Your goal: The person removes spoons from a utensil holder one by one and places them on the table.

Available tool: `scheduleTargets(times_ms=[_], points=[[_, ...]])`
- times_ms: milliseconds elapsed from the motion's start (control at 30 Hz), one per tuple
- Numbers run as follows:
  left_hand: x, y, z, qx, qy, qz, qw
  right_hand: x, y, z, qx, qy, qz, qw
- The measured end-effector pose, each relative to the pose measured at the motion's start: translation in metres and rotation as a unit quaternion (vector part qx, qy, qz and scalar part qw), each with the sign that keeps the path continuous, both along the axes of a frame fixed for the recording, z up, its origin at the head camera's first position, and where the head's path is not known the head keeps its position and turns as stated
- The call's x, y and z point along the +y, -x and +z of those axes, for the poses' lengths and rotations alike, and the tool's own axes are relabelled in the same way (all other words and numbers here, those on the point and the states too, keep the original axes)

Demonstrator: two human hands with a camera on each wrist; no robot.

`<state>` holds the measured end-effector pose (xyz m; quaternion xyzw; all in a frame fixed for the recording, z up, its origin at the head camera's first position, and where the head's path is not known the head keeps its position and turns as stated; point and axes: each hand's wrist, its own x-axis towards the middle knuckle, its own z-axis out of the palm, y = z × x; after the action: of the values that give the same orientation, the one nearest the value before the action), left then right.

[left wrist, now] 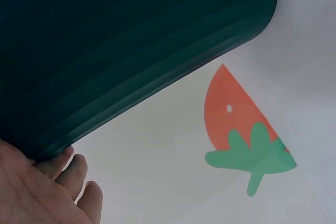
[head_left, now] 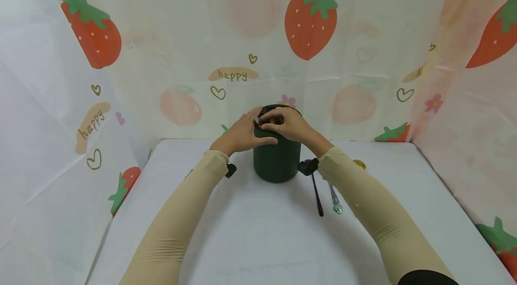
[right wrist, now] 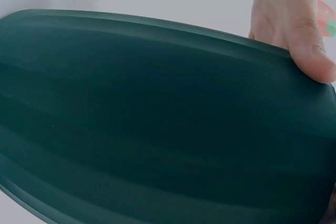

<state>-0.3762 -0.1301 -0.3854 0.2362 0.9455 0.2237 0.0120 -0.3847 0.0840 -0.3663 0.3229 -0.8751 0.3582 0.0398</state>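
Note:
A dark green bin (head_left: pixel 276 159) stands upright on the white table, its open top towards the back. My left hand (head_left: pixel 242 132) holds its left side near the rim, the thumb (right wrist: pixel 310 56) lying across the front wall. In the left wrist view, the fingers of the left hand (left wrist: pixel 47 187) reach along the bin's far side. My right hand (head_left: pixel 288 123) is bent over the opening, thumb and fingers closed together at the left part of the rim. What lies inside the bin is hidden. The right wrist view is mostly filled by the bin wall (right wrist: pixel 157 114).
Right of the bin lie a thin black handle (head_left: pixel 317 197) and a clear, ornate handle (head_left: pixel 335 202), their far ends hidden by the right arm. Something yellow (head_left: pixel 359 164) shows behind that sleeve. A strawberry-patterned cloth (head_left: pixel 282 78) hangs behind the white table (head_left: pixel 250 231).

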Motion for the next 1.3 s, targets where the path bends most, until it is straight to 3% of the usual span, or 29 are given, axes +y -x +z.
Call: scheduleTargets(times_ms=[467,1300], points=[[-0.0005,0.0,-0.0039,0.0,0.0,0.004,1.0,0.002,-0.0005,0.0011,-0.024,0.007,0.016,0.9996],[0.0001,-0.0013,-0.0002,-0.001,0.005,0.006,1.0,0.0072,0.0019,0.0003,-0.046,0.042,0.02,0.9978]])
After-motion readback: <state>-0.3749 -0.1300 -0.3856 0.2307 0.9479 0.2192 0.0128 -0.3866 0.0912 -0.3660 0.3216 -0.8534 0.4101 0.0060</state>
